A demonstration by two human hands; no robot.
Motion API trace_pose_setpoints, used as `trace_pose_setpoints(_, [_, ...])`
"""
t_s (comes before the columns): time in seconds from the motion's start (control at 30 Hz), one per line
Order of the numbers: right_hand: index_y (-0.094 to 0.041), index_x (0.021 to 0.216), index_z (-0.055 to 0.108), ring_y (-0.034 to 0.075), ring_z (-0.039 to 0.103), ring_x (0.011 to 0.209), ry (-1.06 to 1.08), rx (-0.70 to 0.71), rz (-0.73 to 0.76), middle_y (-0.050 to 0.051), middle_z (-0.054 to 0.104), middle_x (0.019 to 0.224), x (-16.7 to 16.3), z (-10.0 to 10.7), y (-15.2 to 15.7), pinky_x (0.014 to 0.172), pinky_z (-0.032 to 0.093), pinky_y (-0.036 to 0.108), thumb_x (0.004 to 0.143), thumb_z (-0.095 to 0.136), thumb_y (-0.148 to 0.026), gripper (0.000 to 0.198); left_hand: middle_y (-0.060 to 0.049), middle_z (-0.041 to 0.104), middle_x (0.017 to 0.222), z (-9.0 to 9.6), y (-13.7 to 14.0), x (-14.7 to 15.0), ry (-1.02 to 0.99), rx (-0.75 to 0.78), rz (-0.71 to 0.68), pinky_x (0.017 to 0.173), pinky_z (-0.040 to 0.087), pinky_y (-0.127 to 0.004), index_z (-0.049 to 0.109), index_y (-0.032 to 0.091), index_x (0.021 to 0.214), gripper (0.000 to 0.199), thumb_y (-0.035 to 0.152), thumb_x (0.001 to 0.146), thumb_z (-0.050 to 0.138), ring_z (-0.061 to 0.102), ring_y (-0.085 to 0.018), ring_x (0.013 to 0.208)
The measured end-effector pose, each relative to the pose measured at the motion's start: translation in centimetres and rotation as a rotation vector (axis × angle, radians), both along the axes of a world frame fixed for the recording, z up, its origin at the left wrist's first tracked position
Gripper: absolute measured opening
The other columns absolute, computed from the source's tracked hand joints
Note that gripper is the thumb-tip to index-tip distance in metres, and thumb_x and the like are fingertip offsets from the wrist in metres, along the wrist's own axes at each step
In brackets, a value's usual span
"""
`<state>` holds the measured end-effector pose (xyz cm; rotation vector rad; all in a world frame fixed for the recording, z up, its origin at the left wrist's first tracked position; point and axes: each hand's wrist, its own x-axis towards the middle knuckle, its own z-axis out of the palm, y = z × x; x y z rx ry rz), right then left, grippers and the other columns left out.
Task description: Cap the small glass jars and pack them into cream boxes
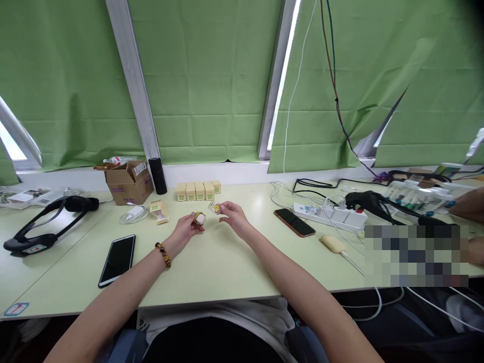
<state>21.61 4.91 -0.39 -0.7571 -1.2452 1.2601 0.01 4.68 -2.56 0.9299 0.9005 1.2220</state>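
Note:
My left hand (184,228) is closed on a small rounded object (199,219), green at the rim with a whitish face; its kind is too small to make out. A beaded bracelet (163,255) circles that wrist. Just to the right, my right hand (233,217) pinches a small clear plastic piece (215,207) with a yellow spot, held above the table and apart from the left hand's object. Beyond both hands stands a row of several small tan boxes (194,191). An opened tan box (159,212) lies left of my left hand.
On the left are a black phone (117,260), a coiled white cable (134,214), a cardboard box (129,182), a black cylinder (158,176) and a black headset (51,224). To the right lie another phone (294,222), a power strip (330,215) and a cream-coloured device (333,244). Another person's arm (469,205) shows far right.

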Motion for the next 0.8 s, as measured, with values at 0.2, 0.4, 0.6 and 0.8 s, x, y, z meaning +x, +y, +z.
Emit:
trace_pose_setpoints(0.2, [-0.023,0.09,0.058,0.023,0.074,0.087,0.133,0.001,0.162,0.006,0.073,0.099,-1.1,1.0,-1.9,0.063,0.055,0.029,0.076,0.084,-0.058,0.046,-0.014,0.074,0.087,0.0,-0.1,0.0,0.025,0.004,-0.001,0.067,0.063,-0.035,0.069,0.008,0.099,0.028,0.035,0.101,0.06,0.068,-0.016,0.062])
trace_pose_setpoints(0.4, [-0.026,0.101,0.055,0.024,0.076,0.087,0.277,-0.007,0.343,0.005,0.074,0.11,-0.7,1.4,-2.3,0.065,0.058,0.033,0.085,0.079,-0.042,0.033,-0.013,0.073,0.09,0.2,-0.1,0.0,0.021,0.007,0.014,0.07,0.063,-0.036,0.067,0.009,0.1,0.026,0.032,0.103,0.055,0.069,-0.016,0.064])
trace_pose_setpoints(0.6, [-0.026,0.104,0.056,0.02,0.071,0.083,0.352,-0.016,0.339,0.006,0.075,0.106,-0.8,1.3,-2.4,0.063,0.055,0.03,0.09,0.073,-0.037,0.025,-0.013,0.073,0.088,-0.2,0.2,-0.2,0.027,0.014,0.037,0.071,0.064,-0.036,0.068,0.01,0.101,0.028,0.036,0.102,0.057,0.07,-0.016,0.067])
trace_pose_setpoints(0.8, [-0.028,0.12,0.051,0.022,0.074,0.08,0.319,-0.017,0.232,0.006,0.073,0.106,-0.5,1.6,-2.3,0.059,0.06,0.033,0.089,0.074,-0.053,0.046,-0.012,0.074,0.086,-0.3,0.3,-0.2,0.027,0.024,0.051,0.069,0.064,-0.035,0.068,0.01,0.103,0.026,0.035,0.101,0.059,0.07,-0.017,0.067])
